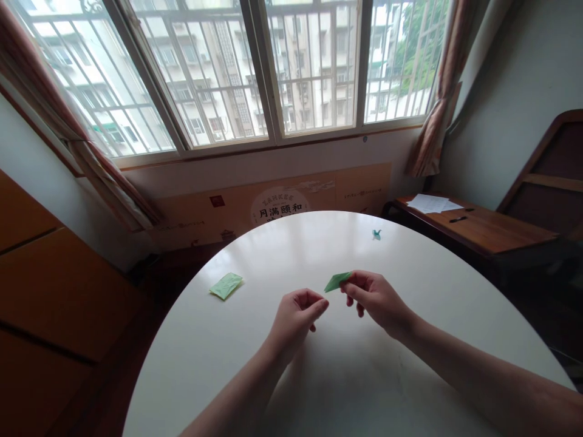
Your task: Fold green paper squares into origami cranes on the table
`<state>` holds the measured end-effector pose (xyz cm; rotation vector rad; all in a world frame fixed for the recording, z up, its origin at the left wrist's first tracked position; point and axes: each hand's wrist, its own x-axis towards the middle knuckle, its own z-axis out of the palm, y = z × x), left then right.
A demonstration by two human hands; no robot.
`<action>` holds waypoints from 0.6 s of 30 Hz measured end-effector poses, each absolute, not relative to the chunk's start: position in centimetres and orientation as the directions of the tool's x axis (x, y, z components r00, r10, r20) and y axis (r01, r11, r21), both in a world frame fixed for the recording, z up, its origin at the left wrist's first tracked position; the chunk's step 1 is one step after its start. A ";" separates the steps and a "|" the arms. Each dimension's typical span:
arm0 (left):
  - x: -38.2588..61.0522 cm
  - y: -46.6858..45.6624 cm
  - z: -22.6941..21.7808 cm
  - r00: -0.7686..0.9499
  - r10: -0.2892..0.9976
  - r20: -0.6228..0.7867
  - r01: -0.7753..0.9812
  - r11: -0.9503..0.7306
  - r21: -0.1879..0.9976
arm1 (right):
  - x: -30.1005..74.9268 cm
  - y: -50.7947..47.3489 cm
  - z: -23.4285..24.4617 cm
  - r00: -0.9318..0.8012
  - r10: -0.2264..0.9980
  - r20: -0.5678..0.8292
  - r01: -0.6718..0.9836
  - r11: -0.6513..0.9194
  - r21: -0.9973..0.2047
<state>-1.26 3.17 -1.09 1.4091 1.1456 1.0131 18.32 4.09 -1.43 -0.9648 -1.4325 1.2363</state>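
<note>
Over the round white table point(319, 376), my right hand point(376, 299) pinches a small folded green paper point(337, 281) by its right end, so the pointed end sticks out to the left. My left hand point(296, 315) hovers just left of that paper with its fingers curled in and the fingertips close to the paper's tip; nothing shows inside it. A light green paper square point(226, 285) lies flat on the table to the left of both hands. Farther back on the right sits a tiny teal folded paper figure point(376, 234).
A brown wooden desk point(492, 233) stands at the right with white sheets point(432, 203) and a dark pen point(458, 219) on it. Wooden cabinets point(40, 291) fill the left. A wide barred window point(255, 73) with curtains runs along the far wall.
</note>
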 end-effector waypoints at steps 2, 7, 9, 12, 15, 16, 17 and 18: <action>-1.3 3.2 -1.1 0.203 0.979 0.017 0.126 -0.043 0.991 | 18.3 4.2 -1.5 -0.235 0.956 0.173 -0.001 0.178 -0.984; -1.1 3.0 -1.0 0.242 0.969 0.053 0.150 -0.092 0.984 | 17.8 3.8 -2.1 -0.317 0.928 0.196 0.114 0.242 -0.963; -1.0 2.9 -1.0 0.229 0.970 0.084 0.174 -0.126 0.977 | 17.6 3.6 -2.2 -0.318 0.921 0.227 0.157 0.287 -0.945; -1.0 2.7 -0.8 0.180 0.973 0.143 0.202 -0.179 0.963 | 17.5 3.4 -2.2 -0.312 0.913 0.263 0.159 0.323 -0.933; -1.1 2.5 -0.7 0.138 0.973 0.187 0.210 -0.213 0.954 | 17.4 3.3 -2.1 -0.308 0.914 0.266 0.092 0.306 -0.947; -1.1 2.5 -0.7 0.131 0.972 0.193 0.210 -0.218 0.953 | 17.3 3.3 -2.1 -0.310 0.914 0.263 0.060 0.295 -0.954; -1.1 2.5 -0.6 0.129 0.972 0.194 0.209 -0.218 0.953 | 17.3 3.3 -2.1 -0.311 0.914 0.260 0.030 0.283 -0.959; -1.1 2.5 -0.6 0.131 0.973 0.190 0.208 -0.214 0.954 | 17.3 3.2 -2.1 -0.312 0.915 0.256 0.005 0.271 -0.963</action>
